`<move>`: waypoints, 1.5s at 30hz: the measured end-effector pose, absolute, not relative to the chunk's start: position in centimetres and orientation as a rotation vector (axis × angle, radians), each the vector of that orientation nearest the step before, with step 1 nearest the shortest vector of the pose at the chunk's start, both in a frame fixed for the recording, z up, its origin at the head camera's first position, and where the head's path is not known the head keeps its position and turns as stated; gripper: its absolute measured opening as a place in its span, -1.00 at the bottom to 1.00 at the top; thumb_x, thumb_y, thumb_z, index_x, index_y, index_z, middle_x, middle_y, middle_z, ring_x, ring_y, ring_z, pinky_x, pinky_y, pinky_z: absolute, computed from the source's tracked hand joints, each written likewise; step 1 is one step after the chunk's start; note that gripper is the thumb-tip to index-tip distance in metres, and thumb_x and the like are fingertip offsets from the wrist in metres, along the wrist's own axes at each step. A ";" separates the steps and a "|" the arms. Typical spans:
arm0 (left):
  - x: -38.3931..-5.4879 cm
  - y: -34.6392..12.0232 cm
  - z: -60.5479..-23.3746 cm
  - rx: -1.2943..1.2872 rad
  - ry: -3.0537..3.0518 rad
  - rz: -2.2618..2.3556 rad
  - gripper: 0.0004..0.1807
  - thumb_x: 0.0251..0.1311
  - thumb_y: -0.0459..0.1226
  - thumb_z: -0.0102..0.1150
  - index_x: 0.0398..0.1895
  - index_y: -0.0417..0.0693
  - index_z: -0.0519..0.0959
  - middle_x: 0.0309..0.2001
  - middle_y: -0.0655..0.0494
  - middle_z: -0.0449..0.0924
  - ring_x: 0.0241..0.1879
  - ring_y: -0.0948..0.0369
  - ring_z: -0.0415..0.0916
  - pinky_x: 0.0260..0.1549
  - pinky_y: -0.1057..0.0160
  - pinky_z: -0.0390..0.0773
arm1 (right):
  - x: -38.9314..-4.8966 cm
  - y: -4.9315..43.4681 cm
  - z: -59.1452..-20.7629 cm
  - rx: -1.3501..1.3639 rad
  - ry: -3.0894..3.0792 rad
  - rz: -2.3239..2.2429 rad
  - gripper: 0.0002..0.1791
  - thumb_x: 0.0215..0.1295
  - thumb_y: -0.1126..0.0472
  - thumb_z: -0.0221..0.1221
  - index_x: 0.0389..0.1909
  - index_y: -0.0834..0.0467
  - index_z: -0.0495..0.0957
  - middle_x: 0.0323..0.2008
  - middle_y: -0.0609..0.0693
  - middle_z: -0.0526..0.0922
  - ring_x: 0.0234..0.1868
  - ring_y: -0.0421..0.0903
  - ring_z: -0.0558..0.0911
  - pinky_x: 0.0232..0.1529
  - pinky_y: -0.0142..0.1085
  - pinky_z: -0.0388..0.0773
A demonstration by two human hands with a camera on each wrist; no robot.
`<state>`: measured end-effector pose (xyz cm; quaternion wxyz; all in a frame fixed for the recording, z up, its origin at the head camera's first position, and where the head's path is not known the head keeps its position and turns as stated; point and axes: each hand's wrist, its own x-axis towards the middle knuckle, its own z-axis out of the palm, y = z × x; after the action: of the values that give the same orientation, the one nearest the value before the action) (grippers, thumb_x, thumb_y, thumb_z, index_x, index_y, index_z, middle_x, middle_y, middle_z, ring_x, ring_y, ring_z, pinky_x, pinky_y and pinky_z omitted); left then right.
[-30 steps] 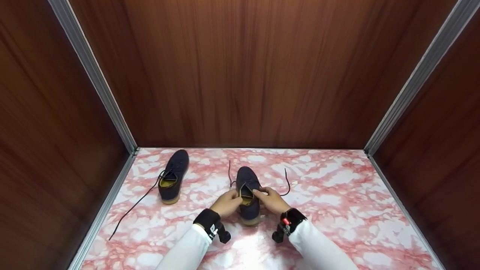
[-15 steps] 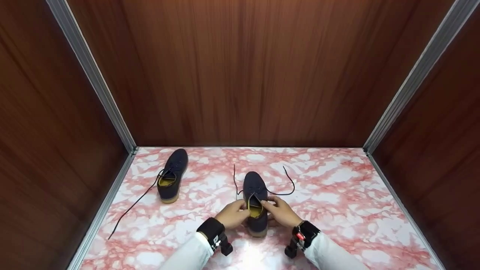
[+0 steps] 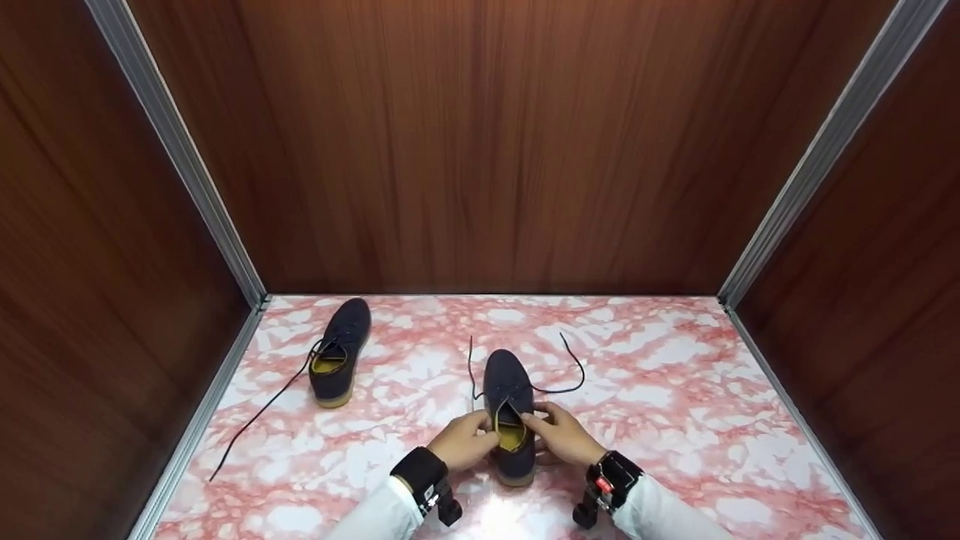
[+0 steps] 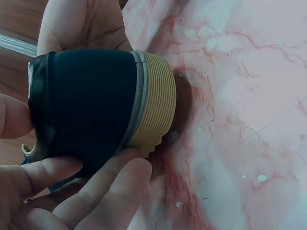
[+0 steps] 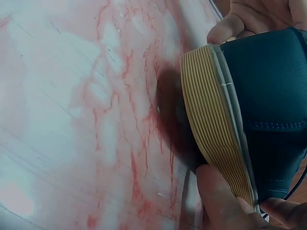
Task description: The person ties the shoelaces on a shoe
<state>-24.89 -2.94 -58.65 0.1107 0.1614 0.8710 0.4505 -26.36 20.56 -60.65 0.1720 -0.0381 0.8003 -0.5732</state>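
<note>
A dark navy lace-up shoe (image 3: 507,373) with a yellow lining lies between both hands, its toe pointing away from me. My left hand (image 3: 463,441) grips the left side of its opening, thumb at the collar and fingers along the outside. On the other side, my right hand (image 3: 568,437) holds the right edge in the same way. Close up in the left wrist view, the heel (image 4: 93,96) shows above a ribbed tan sole (image 4: 156,98), with fingertips against the sole edge. Whether the heel touches the surface I cannot tell. Loose laces (image 3: 571,382) spread out on both sides of the shoe.
A matching shoe (image 3: 346,330) stands at the left, its long lace (image 3: 259,415) trailing toward the front left. The red-and-white marbled surface (image 3: 660,420) is bounded by brown wood-grain panels (image 3: 480,150) at the back and both sides, with grey metal rails (image 3: 187,157) at the corners.
Both hands have brought the shoe toward me and a little to the right, most of it in the first half second. Its laces trail along with it. The left shoe stays put.
</note>
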 end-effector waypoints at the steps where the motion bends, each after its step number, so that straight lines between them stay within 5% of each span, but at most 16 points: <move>1: -24.8 -3.0 -58.7 0.473 2.559 1.322 -0.85 0.27 -0.12 0.15 -0.39 0.05 0.51 -0.27 0.12 0.65 -0.24 0.21 0.55 -0.21 0.23 0.53 | -26.3 20.5 -60.7 -0.105 2.271 -1.621 -0.22 0.53 -0.16 0.14 0.49 0.31 0.26 0.10 0.33 0.66 -0.29 0.02 0.80 -0.25 -0.01 0.79; 6: -24.6 -3.1 -58.9 0.465 2.549 1.312 -0.83 0.26 -0.11 0.16 -0.42 0.06 0.46 -0.43 0.21 0.51 -0.37 0.26 0.48 -0.37 0.31 0.46 | -25.9 20.3 -60.9 -0.112 2.299 -1.596 -0.23 0.53 -0.17 0.14 0.50 0.29 0.27 0.09 0.29 0.67 -0.30 -0.04 0.78 -0.29 -0.05 0.77; 14: -24.5 -3.2 -59.1 0.478 2.559 1.291 -0.87 0.16 -0.14 0.18 -0.44 0.06 0.49 -0.42 0.22 0.53 -0.31 0.25 0.51 -0.25 0.28 0.50 | -25.0 20.0 -60.6 -0.116 2.348 -1.583 -0.28 0.53 -0.10 0.16 0.45 0.34 0.31 -0.10 0.19 0.70 -0.38 -0.04 0.69 -0.44 -0.11 0.71; 21: -24.3 -3.4 -59.1 0.473 2.545 1.283 -0.86 0.16 -0.12 0.19 -0.42 0.08 0.47 -0.53 0.30 0.40 -0.41 0.29 0.47 -0.34 0.32 0.45 | -24.8 20.2 -60.6 -0.107 2.324 -1.591 -0.27 0.53 -0.09 0.17 0.44 0.36 0.29 -0.06 0.22 0.70 -0.36 -0.03 0.73 -0.37 -0.06 0.74; 25: -24.4 -3.7 -59.3 0.436 2.448 1.354 -0.81 0.26 -0.10 0.21 -0.37 0.04 0.48 -0.41 0.20 0.57 -0.44 0.25 0.59 -0.40 0.25 0.60 | -24.9 20.5 -60.6 -0.093 2.290 -1.600 -0.24 0.52 -0.10 0.18 0.44 0.38 0.27 0.01 0.28 0.68 -0.34 -0.03 0.76 -0.33 -0.03 0.76; 33: -25.7 -4.8 -59.8 0.279 2.196 1.549 -0.50 0.48 0.11 0.12 -0.22 -0.21 0.52 -0.14 -0.14 0.71 -0.21 -0.17 0.79 -0.35 -0.06 0.78 | -25.3 20.9 -60.4 -0.089 2.191 -1.612 -0.25 0.51 -0.10 0.20 0.41 0.38 0.27 0.12 0.33 0.66 -0.22 0.04 0.81 -0.26 -0.04 0.78; 39: -27.0 -4.7 -60.2 0.141 2.111 1.700 -0.38 0.55 0.13 -0.03 -0.03 -0.33 0.56 -0.03 -0.16 0.73 -0.15 -0.16 0.79 -0.26 -0.04 0.79 | -25.8 21.6 -60.2 -0.067 2.135 -1.639 -0.33 0.54 -0.09 0.16 0.35 0.35 0.29 0.05 0.29 0.70 -0.22 0.05 0.81 -0.25 -0.06 0.78; 45: -28.2 -4.2 -60.2 -0.074 2.075 1.779 -0.26 0.55 0.20 -0.10 -0.02 -0.41 0.58 -0.02 -0.29 0.68 -0.23 -0.04 0.77 -0.30 0.01 0.79 | -27.5 23.2 -60.2 0.026 2.268 -1.584 -0.55 0.54 -0.05 0.14 0.02 0.31 0.46 -0.21 0.19 0.73 -0.31 -0.03 0.78 -0.35 -0.15 0.75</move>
<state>-28.15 -4.17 -60.23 0.2025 -0.0264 0.7433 0.6371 -27.50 23.16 -60.16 0.1866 0.0091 0.8054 -0.5625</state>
